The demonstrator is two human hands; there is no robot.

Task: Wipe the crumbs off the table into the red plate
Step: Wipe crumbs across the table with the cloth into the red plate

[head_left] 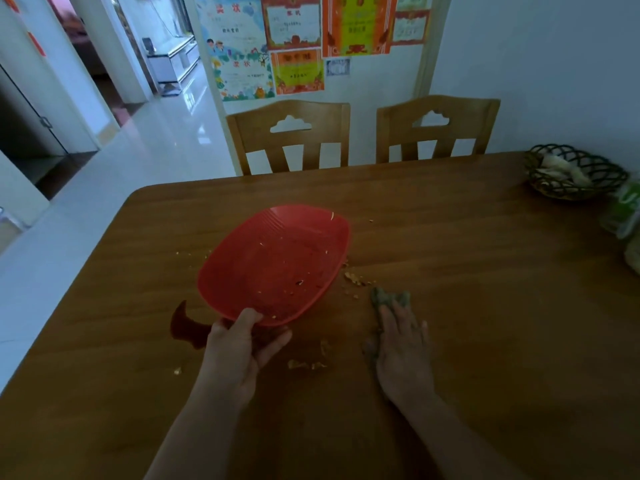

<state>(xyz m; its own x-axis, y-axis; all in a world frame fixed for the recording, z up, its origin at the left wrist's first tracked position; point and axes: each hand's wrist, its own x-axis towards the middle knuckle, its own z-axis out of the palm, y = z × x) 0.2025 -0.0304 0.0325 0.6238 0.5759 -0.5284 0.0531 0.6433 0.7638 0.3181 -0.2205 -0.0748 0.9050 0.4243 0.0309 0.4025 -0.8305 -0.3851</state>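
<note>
The red plate (277,261) sits toward the left-middle of the wooden tabletop (467,271), and everything else is placed from it. It is tilted, its near edge raised and its far-right edge down toward the wood, with a dark shadow under its near-left side. The left hand (239,351) holds the plate's near rim, thumb on top of the rim and fingers curled beneath, so that grip is closed on the plate. A few small crumbs (299,283) lie scattered on the ribbed inside of the plate. Just off the plate's lower-right edge a small heap of crumbs (353,277) lies on the wood, almost touching the rim. Right of that heap, the right hand (403,348) lies flat, palm down, fingers spread and pressing a greenish cloth (389,299) against the tabletop; the cloth bunches out past the fingertips and along the thumb side, its front edge near the heap. More crumbs (306,364) lie nearer the person than the plate, between the two hands, and a few specks lie to the plate's left and beyond its far-right corner. Far to the plate's right, by the wall, stands a dark woven basket (575,174), and two wooden chairs (291,136) stand behind the plate across the table.
</note>
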